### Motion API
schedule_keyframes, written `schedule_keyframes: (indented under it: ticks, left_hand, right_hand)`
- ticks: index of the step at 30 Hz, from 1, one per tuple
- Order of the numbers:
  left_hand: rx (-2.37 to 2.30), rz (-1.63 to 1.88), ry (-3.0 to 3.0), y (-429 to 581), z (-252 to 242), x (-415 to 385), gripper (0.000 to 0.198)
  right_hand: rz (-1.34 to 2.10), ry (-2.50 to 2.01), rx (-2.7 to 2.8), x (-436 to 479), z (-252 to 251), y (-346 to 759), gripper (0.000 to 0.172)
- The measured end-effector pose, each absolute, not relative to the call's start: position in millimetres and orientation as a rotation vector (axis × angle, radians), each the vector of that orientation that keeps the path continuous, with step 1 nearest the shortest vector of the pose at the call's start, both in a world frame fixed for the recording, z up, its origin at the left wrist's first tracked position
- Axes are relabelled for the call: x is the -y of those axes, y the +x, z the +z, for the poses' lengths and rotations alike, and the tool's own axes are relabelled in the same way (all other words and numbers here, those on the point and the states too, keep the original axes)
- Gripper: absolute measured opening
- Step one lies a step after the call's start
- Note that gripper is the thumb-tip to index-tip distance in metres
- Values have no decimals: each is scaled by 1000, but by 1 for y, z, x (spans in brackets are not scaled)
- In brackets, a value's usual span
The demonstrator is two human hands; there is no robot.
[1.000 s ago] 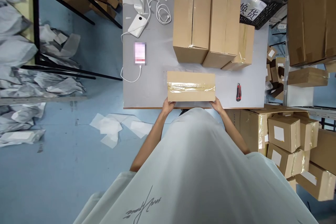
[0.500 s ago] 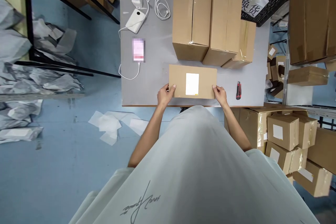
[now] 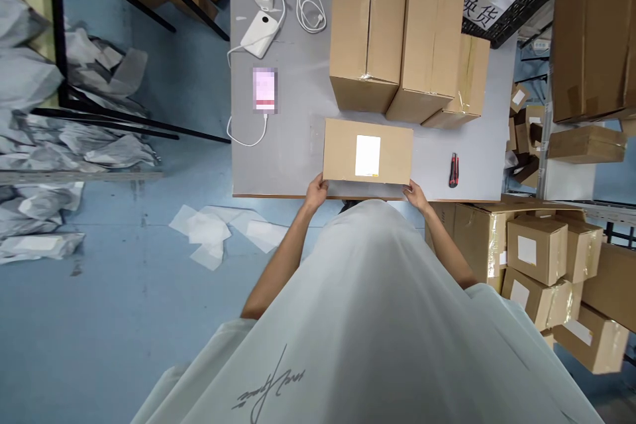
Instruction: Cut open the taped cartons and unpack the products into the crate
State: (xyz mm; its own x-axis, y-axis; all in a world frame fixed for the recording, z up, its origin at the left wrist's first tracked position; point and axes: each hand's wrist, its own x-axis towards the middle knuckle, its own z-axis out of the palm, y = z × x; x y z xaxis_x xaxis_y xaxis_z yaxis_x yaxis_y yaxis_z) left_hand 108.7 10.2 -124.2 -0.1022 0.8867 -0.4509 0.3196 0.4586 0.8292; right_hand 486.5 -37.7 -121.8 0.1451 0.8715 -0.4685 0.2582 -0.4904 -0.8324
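Head view. Flat cardboard box (image 3: pixel 342 152) on the grey worktop (image 3: pixel 293 165), at the near edge, long side across, white label (image 3: pixel 368 156) facing up near the middle of the top face. Left hand (image 3: pixel 317 191) clasped on the near left corner of the box, fingers curled against its side. Right hand (image 3: pixel 415 195) clasped on the near right corner in the same way.

Behind the box, three tall cartons (image 3: pixel 368 26) standing side by side, touching one another, the nearest just beside the far edge of the box. Red-and-black utility knife (image 3: pixel 452 170) lying on the worktop to the right of the box, apart from it. Phone (image 3: pixel 264 88) to the far left of the box, with a white cable (image 3: pixel 246 139) plugged in. White power bank (image 3: pixel 258 33) farther back. Labelled boxes (image 3: pixel 536 252) stacked on the floor at the right; loose white sheets (image 3: pixel 213 235) on the floor at the left.
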Motion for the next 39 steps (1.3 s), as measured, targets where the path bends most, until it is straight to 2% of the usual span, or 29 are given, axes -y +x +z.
schedule_keyframes:
  ticks: [4, 7, 10, 13, 15, 19, 22, 31, 36, 39]
  left_hand:
    - [-1715, 626, 1086, 114, -118, -10, 48]
    - [-1769, 653, 1168, 109, -99, -12, 43]
    - [-1782, 730, 1401, 104, -73, -17, 48]
    - [-1791, 814, 1545, 104, -51, -27, 53]
    - [-1803, 817, 1540, 106, -44, -32, 53]
    - [-1871, 691, 1449, 108, -47, -31, 48]
    - [-1875, 728, 1355, 110, -52, -21, 49]
    - [-1905, 832, 1249, 128, -45, -9, 54]
    - [-1749, 986, 1215, 143, -31, -7, 71]
    - [-1705, 943, 1098, 150, -35, -22, 71]
  right_hand:
    - [1343, -1810, 1117, 44, -115, 474, 56]
    - [1266, -1788, 1137, 43, -97, 478, 67]
    - [1047, -1820, 1191, 33, -71, 486, 77]
    - [808, -1907, 1306, 15, -47, 490, 77]
    - [769, -1960, 1374, 4, -39, 490, 74]
    - [884, -2085, 1407, -3, -43, 485, 66]
    - [970, -2087, 1347, 6, -54, 480, 63]
    - [1082, -2007, 1018, 16, -76, 471, 76]
    - [1174, -1860, 733, 22, -90, 504, 82]
    - [1245, -1901, 646, 26, -93, 534, 85]
